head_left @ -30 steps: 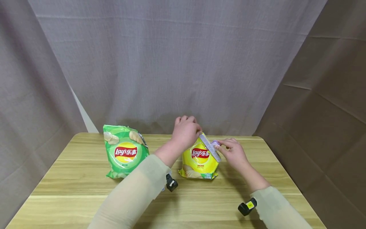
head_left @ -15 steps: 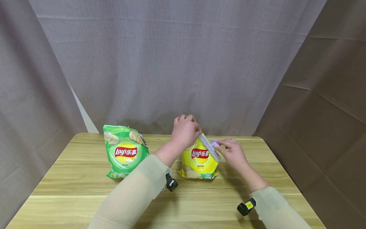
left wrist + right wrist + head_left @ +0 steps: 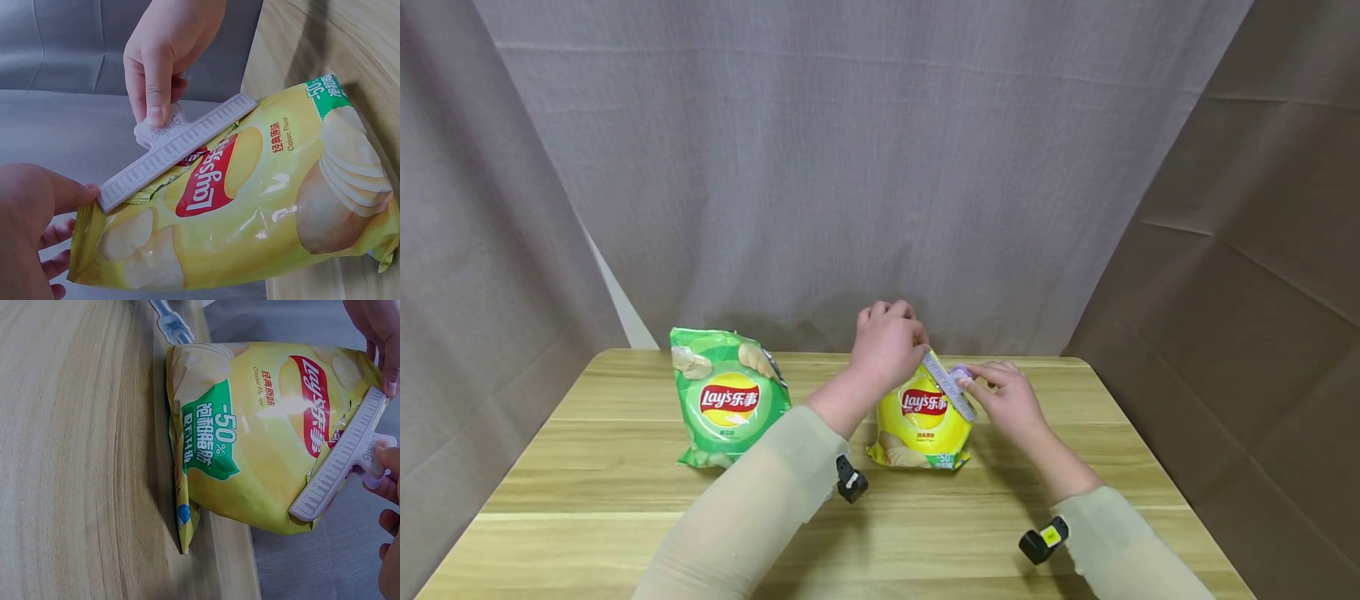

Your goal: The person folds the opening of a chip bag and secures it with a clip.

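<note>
"Clip [image 3: 181, 150] first: where does it lie?"

"It's pale lilac, and it slants down to the right along the upper right side of the yellow bag [image 3: 923, 429]. Whether it is clamped there, I can't tell."

"And that bag itself?"

"On the wooden worktop [image 3: 925, 525], its red label facing the person."

"What touches it?"

"The left hand [image 3: 886, 343], at the yellow bag's top corner. Its grip is narrow, pinching that corner right by the clip's end."

"And on the other side?"

"The right hand [image 3: 1011, 400] reaches in from the right of the yellow bag. Its grip holds the clip's handle, thumb pressed on top."

"Anything else around?"

"A green bag [image 3: 730, 400] stands left of the yellow bag, apart from it, partly covered by the left sleeve [image 3: 760, 500]. A light-blue object [image 3: 173, 326] lies near the yellow bag's lower left; only part of it shows. Behind the yellow bag hangs a grey curtain [image 3: 865, 183]."
</note>
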Available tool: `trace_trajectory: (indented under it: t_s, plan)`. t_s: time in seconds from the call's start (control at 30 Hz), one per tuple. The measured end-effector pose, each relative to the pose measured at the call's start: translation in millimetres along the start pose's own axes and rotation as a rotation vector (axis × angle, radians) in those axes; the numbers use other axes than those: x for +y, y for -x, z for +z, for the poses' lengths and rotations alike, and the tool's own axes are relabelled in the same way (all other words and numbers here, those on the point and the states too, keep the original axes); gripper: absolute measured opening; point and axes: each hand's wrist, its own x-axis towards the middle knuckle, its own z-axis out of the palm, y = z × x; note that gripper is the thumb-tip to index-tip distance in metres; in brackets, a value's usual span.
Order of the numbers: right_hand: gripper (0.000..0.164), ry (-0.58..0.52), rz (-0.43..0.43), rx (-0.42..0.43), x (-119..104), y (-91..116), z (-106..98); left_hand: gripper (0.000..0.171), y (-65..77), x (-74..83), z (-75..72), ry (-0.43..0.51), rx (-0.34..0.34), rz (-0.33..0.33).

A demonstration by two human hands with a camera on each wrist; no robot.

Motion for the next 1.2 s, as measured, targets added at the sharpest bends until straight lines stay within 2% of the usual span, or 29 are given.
trace_trajectory:
  t_s: [0.47, 0.8, 1.2]
  plan:
    - [0.030, 0.025, 0.002, -0.009, -3.1, -1.1, 1.0, 0.010, -0.5, -0.5, 1.5, -0.007, 0.012, 0.002]
    - [0.033, 0.009, 0.012, -0.025, -2.0, -1.3, 1.8, 0.010, 0.0, -1.4, 0.0, 0.002, -0.003, -0.002]
    - [0.037, -0.054, 0.078, -0.112, 3.7, -3.7, -1.9, 0.011, 0.7, -2.9, -0.1, -0.024, -0.010, 0.005]
